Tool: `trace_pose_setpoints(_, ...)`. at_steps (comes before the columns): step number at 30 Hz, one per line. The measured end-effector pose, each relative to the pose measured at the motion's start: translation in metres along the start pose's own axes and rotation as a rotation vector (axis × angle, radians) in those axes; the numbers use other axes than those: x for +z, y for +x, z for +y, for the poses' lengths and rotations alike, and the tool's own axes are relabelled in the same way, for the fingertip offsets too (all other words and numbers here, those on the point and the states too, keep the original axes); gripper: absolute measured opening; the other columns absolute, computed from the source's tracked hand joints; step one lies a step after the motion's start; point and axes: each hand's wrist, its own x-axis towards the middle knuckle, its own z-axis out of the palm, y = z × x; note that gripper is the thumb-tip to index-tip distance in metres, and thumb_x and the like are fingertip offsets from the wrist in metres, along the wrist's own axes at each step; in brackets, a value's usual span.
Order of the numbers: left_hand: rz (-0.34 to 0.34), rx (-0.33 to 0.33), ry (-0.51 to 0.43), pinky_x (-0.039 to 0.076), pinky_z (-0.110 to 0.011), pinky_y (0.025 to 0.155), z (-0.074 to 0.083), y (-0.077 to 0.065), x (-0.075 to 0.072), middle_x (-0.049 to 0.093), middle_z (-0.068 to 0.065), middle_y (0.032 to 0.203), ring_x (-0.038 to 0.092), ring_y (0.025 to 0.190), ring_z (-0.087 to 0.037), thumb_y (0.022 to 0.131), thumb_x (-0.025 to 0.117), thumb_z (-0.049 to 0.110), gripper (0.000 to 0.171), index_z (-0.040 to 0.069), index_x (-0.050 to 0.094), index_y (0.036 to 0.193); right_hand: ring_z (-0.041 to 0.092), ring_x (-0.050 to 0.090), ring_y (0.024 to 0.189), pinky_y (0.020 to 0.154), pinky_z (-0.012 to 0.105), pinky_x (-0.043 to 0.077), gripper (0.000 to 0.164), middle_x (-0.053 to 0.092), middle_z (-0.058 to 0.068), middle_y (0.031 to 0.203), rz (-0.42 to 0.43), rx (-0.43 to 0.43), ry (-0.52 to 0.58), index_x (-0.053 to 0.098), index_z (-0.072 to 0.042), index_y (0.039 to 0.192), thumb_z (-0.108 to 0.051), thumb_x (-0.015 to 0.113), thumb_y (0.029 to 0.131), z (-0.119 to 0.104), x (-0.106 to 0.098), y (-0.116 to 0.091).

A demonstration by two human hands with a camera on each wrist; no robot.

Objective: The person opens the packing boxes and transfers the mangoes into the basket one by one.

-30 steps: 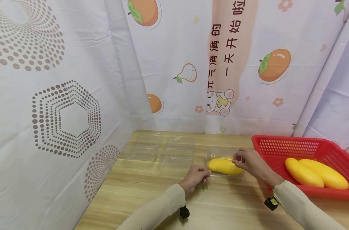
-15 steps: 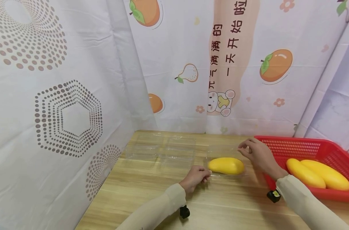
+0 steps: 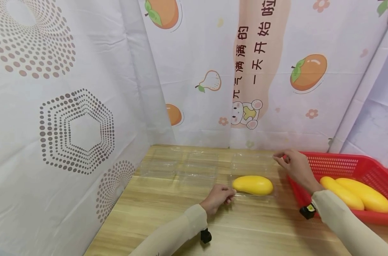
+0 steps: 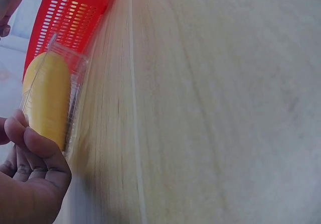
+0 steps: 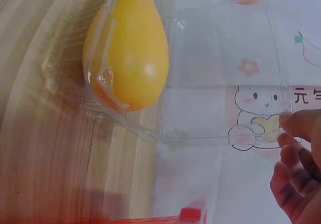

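A clear plastic clamshell box sits on the table with a yellow mango lying in its base. My left hand pinches the box's front left corner, thumb against fingertips. Behind the mango stands the raised transparent lid, joined to the base along the back. My right hand is at the lid's upper right corner, and in the right wrist view its thumb and index finger pinch the lid's edge. The other fingers of that hand are loosely bent.
To the right is a red perforated basket holding two more yellow mangoes. Left of the box, two other clear plastic boxes stand with lids up. Printed curtains border the wooden table behind and left.
My right hand has moved up, back and to the right from above the mango, and the lid has swung up and backward with it. The left hand has stayed at the box's corner.
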Motion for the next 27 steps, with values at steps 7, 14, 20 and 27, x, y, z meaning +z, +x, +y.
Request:
trace_pose_setpoints(7, -0.001, -0.012, -0.009, 0.047, -0.021, 0.058, -0.002, 0.000, -0.001, 0.070, -0.009, 0.078, 0.055, 0.061, -0.009, 0.098, 0.070, 0.012, 0.016, -0.002, 0.074, 0.092, 0.019, 0.050, 0.066, 0.053, 0.026, 0.040, 0.010, 0.065, 0.004, 0.078, -0.012, 0.069, 0.017, 0.076, -0.008, 0.096, -0.016, 0.080, 0.092, 0.006, 0.003, 0.006)
trace_pose_setpoints(14, -0.010, -0.009, -0.004, 0.046, -0.021, 0.057, -0.001, 0.001, -0.002, 0.069, -0.007, 0.077, 0.055, 0.061, -0.008, 0.098, 0.070, 0.014, 0.016, -0.001, 0.073, 0.091, 0.025, 0.064, 0.077, 0.061, 0.025, 0.050, 0.017, 0.075, 0.012, 0.095, -0.030, 0.108, 0.049, 0.076, -0.004, 0.104, -0.016, 0.079, 0.093, 0.010, 0.005, 0.015)
trace_pose_setpoints(20, -0.013, -0.004, -0.008, 0.046, -0.021, 0.057, 0.001, 0.001, -0.002, 0.069, -0.007, 0.077, 0.054, 0.061, -0.008, 0.098, 0.070, 0.013, 0.018, -0.003, 0.073, 0.093, 0.029, 0.065, 0.082, 0.064, 0.018, 0.049, 0.021, 0.074, 0.017, 0.101, -0.046, 0.168, 0.089, 0.074, -0.003, 0.109, -0.020, 0.075, 0.097, 0.013, 0.007, 0.020)
trace_pose_setpoints(27, -0.004, -0.011, -0.001, 0.046, -0.021, 0.057, 0.001, 0.000, -0.001, 0.068, -0.006, 0.075, 0.053, 0.060, -0.008, 0.098, 0.069, 0.015, 0.018, -0.001, 0.072, 0.091, 0.031, 0.067, 0.083, 0.067, 0.012, 0.044, 0.023, 0.074, 0.018, 0.102, -0.009, 0.196, 0.110, 0.073, -0.001, 0.110, -0.019, 0.075, 0.097, 0.018, 0.016, 0.024)
